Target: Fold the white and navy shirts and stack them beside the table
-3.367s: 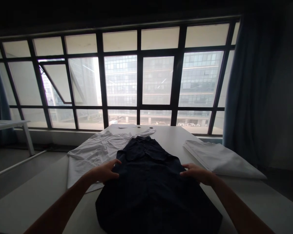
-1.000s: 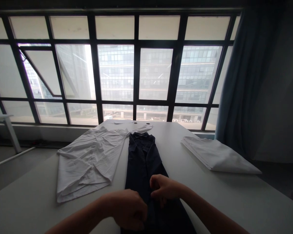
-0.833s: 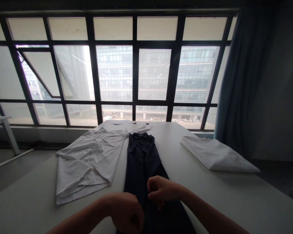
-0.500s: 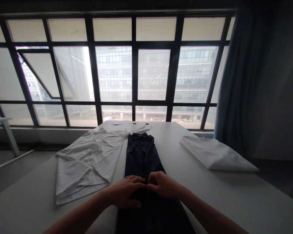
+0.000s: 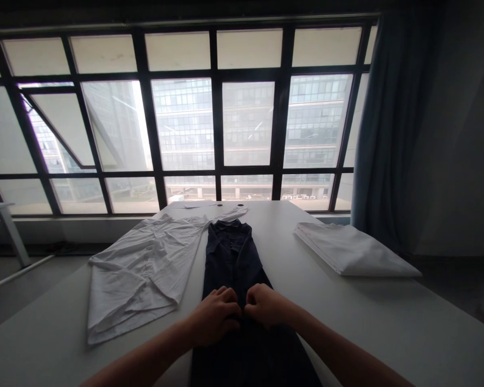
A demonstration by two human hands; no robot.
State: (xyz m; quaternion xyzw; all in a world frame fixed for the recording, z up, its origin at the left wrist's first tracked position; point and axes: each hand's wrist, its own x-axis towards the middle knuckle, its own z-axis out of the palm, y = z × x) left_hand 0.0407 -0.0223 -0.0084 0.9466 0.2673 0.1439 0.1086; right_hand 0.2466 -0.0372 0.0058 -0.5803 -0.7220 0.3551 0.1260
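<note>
A dark navy collared shirt lies long and narrow down the table, collar at the far end, its sides and sleeves folded inward. My left hand rests on the middle of the shirt, fingers curled and closed on the cloth. Close beside it, my right hand is closed in a pinch on the same dark cloth. The fingertips of the two hands almost meet, and the fabric between them is too dark to make out in detail. Toward me, the shirt's lower part runs out of the picture.
A crumpled white garment is spread to the left, one sleeve reaching past the navy collar. On the right lies a folded white cloth. The white table extends toward the windows. A blue curtain hangs at the right.
The fingers of my left hand have gone from lying flatter to curling in on the shirt. My right hand stays pinched in nearly the same place. The view has shifted slightly.
</note>
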